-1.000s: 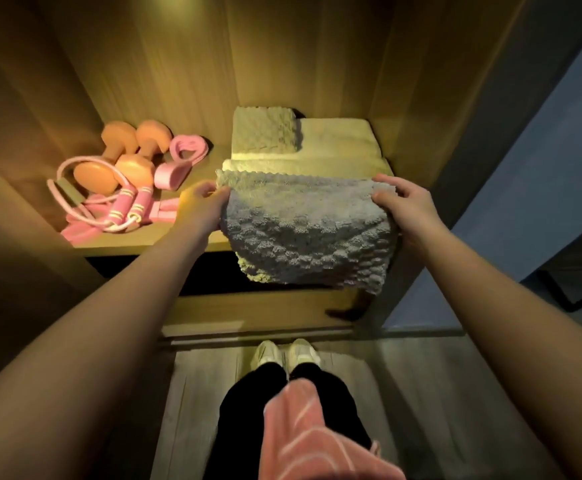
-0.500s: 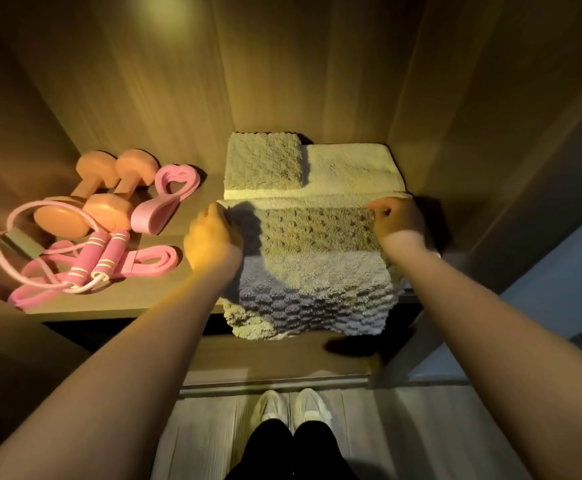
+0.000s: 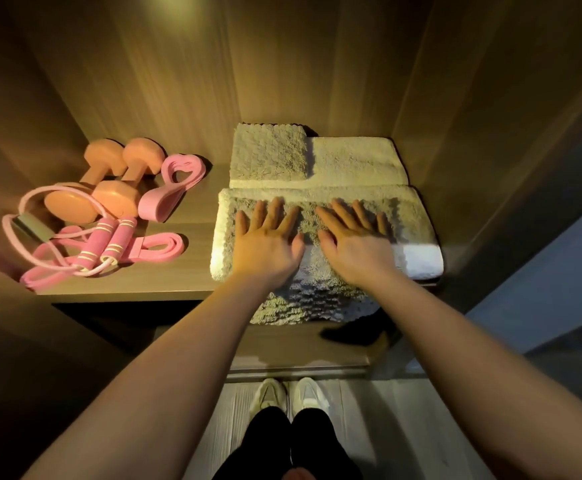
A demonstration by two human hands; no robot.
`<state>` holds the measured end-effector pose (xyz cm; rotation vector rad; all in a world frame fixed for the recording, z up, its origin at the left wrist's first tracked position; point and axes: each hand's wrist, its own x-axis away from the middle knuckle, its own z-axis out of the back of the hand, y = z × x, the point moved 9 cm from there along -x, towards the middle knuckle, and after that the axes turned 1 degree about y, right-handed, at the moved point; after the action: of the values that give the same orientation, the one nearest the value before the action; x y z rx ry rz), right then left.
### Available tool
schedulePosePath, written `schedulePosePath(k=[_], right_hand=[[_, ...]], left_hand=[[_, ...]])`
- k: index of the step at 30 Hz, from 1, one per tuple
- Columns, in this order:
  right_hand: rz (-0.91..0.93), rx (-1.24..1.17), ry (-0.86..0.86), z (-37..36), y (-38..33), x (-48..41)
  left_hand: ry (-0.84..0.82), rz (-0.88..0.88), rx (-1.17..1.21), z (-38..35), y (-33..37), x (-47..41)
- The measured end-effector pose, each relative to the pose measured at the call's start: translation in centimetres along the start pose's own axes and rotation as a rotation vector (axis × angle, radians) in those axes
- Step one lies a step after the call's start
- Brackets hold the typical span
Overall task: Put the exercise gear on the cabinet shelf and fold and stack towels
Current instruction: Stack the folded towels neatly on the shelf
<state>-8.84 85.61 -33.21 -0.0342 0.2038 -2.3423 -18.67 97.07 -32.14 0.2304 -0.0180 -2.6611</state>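
Grey towel at shelf's front right corner, pressed under left hand and right hand, fingers straight, gripping nothing.

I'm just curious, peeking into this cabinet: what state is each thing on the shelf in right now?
Left hand: open, flat on the grey towel.
Right hand: open, flat on it too.
Grey towel: folded, front edge hanging over the shelf.
Dumbbells: lying side by side.
Jump rope: loosely coiled, handles together.
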Motion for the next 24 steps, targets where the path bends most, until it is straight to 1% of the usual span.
schedulePosePath(k=[3,8,14,16,18,20,21,22,24], right_hand=[[-0.039,0.033,0.0,-0.2,1.4,0.1],[-0.088,0.076,0.096,0.3,3.7,0.9],[-0.166,0.047,0.202,1.4,5.4,3.8],[-0.163,-0.056,0.261,1.7,5.4,5.7],[-0.17,-0.284,0.339,1.3,5.8,8.3],[-0.222,-0.536,0.434,0.5,6.6,11.6],[-0.263,-0.614,0.479,-0.1,7.1,13.2],[-0.303,-0.654,0.511,-0.8,7.4,14.5],[-0.382,-0.738,0.507,-2.9,8.1,15.9]], left_hand=[[-0.006,0.054,0.004,-0.2,-1.1,0.3],[0.037,0.132,-0.028,0.2,-3.7,1.4],[0.118,0.215,0.064,1.1,-6.9,4.8],[0.175,0.229,0.111,1.7,-7.2,6.4],[0.283,0.229,0.201,2.4,-7.3,9.0],[0.403,0.289,0.321,2.3,-7.9,12.5],[0.421,0.346,0.376,1.6,-8.3,14.0],[0.402,0.403,0.428,0.5,-8.5,15.3],[0.31,0.477,0.547,-2.4,-8.6,16.6]])
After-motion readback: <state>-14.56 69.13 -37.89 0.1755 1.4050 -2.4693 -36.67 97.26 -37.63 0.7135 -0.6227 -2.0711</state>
